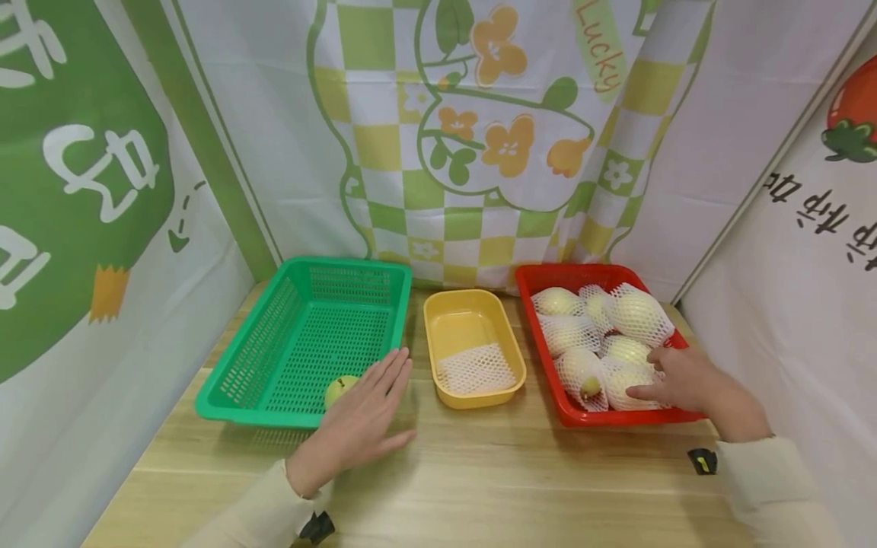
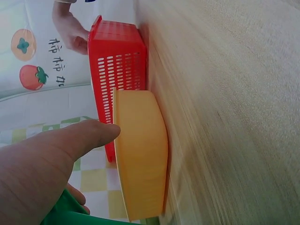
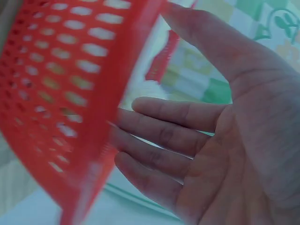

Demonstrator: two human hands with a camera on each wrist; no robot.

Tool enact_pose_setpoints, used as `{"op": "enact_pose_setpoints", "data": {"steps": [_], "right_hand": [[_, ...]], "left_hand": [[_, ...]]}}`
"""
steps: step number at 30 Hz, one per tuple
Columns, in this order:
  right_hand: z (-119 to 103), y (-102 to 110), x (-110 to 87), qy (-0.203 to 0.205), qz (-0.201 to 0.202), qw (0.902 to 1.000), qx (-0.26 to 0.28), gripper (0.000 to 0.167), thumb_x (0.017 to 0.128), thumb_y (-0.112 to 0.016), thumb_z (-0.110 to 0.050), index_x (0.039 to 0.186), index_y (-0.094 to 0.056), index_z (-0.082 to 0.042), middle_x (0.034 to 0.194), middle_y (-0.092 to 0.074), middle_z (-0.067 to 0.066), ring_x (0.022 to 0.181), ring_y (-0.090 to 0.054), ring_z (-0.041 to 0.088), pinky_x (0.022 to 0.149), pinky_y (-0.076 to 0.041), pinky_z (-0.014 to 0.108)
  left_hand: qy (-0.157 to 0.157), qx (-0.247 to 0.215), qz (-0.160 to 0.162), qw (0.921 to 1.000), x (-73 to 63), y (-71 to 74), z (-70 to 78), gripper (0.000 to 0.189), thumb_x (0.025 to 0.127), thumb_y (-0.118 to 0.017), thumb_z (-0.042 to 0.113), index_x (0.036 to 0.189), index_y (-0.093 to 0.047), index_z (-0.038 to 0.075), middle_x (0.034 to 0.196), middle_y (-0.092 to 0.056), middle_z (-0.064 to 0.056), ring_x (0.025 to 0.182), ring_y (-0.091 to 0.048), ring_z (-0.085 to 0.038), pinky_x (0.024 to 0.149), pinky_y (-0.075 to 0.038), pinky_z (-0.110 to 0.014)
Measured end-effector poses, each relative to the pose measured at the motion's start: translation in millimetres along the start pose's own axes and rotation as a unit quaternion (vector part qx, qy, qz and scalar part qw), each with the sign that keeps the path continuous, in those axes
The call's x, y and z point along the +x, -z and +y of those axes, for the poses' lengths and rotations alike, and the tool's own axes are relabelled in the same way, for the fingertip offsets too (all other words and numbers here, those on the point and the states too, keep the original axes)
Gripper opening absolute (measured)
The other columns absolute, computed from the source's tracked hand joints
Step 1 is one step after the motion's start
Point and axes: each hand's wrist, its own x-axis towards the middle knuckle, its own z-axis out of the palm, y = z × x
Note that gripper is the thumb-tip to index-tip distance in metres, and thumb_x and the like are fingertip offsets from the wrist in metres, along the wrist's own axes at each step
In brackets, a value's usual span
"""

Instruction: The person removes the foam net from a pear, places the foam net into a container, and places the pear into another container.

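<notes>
cream sleeve [image 1: 240,521] at seven o'clock leads to the left hand [image 1: 363,418], fingers straight and close, thumb apart, by bare fruit [image 1: 339,388] in the green basket [image 1: 342,327]. at four o'clock, the right hand [image 1: 685,384], fingers relaxed, slightly spread, reaches over netted fruit [image 1: 640,313] in the red basket [image 1: 630,418]. wooden table [image 1: 548,487]; checked curtain [image 1: 473,236] at twelve. only the right-wrist view shows that palm.
</notes>
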Motion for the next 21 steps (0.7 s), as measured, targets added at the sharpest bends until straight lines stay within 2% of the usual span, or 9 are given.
{"op": "enact_pose_setpoints", "data": {"steps": [2, 5, 9, 14, 21], "right_hand": [[3.9, -7.1, 2.2, -0.007, -0.008, 0.9999, -0.004, 0.071, 0.082, -0.085, -0.053, 0.110, -0.066, 0.009, 0.096, -0.070, 0.019, 0.083, -0.061, 0.028, 0.077, -0.060, 0.048], [8.5, -17.1, 5.7, -0.017, -0.020, 0.9996, -0.006, 0.072, 0.082, -0.083, -0.059, 0.108, -0.065, 0.006, 0.090, -0.065, 0.012, 0.082, -0.058, 0.026, 0.076, -0.056, 0.044], [11.7, -26.0, 9.6, -0.029, -0.032, 0.9991, 0.000, 0.085, 0.082, -0.079, -0.065, 0.118, -0.064, 0.011, 0.100, -0.069, 0.017, 0.088, -0.061, 0.029, 0.085, -0.059, 0.051], [8.7, -30.4, 14.3, -0.034, -0.028, 0.9989, 0.014, 0.080, 0.080, -0.082, -0.064, 0.111, -0.063, 0.007, 0.093, -0.066, 0.011, 0.083, -0.059, 0.025, 0.080, -0.055, 0.043], [-1.6, -32.2, 22.6, -0.067, -0.057, 0.9960, 0.016, 0.080, 0.076, -0.087, -0.059, 0.110, -0.059, 0.009, 0.082, -0.054, 0.008, 0.078, -0.055, 0.026, 0.073, -0.050, 0.037]], "left_hand": [[0.000, 0.000, -0.001, 1.0000, 0.2, -0.1, -0.2, 0.104, 0.096, -0.068, 0.061, 0.163, -0.027, -0.007, 0.173, -0.022, -0.025, 0.162, -0.023, -0.039, 0.131, -0.030, -0.051], [0.000, 0.000, -0.003, 1.0000, 0.3, 0.0, -0.4, 0.104, 0.096, -0.067, 0.062, 0.163, -0.027, -0.007, 0.173, -0.022, -0.025, 0.162, -0.024, -0.040, 0.131, -0.030, -0.050], [0.001, -0.004, -0.006, 1.0000, 0.7, -0.1, 0.2, 0.103, 0.096, -0.067, 0.062, 0.163, -0.027, -0.007, 0.173, -0.022, -0.024, 0.163, -0.023, -0.039, 0.131, -0.028, -0.050], [0.003, -0.003, -0.005, 1.0000, 1.3, 0.4, 0.8, 0.104, 0.096, -0.067, 0.062, 0.163, -0.027, -0.007, 0.173, -0.022, -0.025, 0.163, -0.023, -0.039, 0.132, -0.028, -0.050], [0.002, -0.001, -0.004, 1.0000, 1.0, 1.4, 1.3, 0.104, 0.096, -0.068, 0.061, 0.163, -0.027, -0.007, 0.173, -0.023, -0.025, 0.163, -0.023, -0.039, 0.131, -0.029, -0.051]]}}
